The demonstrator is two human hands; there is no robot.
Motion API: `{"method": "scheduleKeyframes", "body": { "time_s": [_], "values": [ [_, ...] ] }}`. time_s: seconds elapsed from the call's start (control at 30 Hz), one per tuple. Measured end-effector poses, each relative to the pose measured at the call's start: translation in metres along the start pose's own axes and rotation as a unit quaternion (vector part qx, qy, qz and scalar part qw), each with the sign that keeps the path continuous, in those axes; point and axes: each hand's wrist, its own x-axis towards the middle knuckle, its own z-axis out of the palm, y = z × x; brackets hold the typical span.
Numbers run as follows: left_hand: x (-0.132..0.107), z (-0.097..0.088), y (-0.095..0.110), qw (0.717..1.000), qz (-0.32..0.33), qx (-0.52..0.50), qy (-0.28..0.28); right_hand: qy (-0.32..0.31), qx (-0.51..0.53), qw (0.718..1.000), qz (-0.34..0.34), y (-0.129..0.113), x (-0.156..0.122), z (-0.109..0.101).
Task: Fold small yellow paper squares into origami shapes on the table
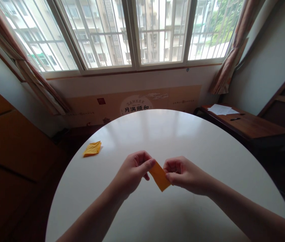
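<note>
A small piece of orange paper, roughly rectangular, is held up over the round white table between both hands. My left hand pinches its upper left corner with thumb and fingers. On the other side, my right hand grips the right edge, its fingers curled and the thumb pressed on the paper. The fingertips behind the sheet are partly hidden. Toward the table's left edge lies a crumpled, folded yellow-orange paper packet, apart from both hands.
The round white table fills the middle. Behind it stand a printed cardboard panel and a barred window. At the right, a wooden side table bears white papers and a small dark object. Wooden furniture stands at left.
</note>
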Motion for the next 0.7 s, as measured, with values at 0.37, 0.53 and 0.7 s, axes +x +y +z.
{"method": "scheduleKeyframes", "body": {
  "time_s": [0.37, 0.53, 0.7],
  "values": [
    [0.003, -0.018, 0.011, 0.99, -0.016, -0.101, 0.098, 0.001, -0.046, 0.999, 0.001, -0.007, -0.003, -0.001],
    [0.009, -0.024, 0.008, 0.971, -0.061, -0.195, 0.124, 0.083, -0.045, 0.994, -0.062, 0.002, 0.0, -0.003],
    [0.01, -0.01, -0.01, 0.958, -0.16, -0.236, 0.027, 0.141, -0.087, 0.963, -0.212, 0.009, 0.0, -0.003]
  ]
}}
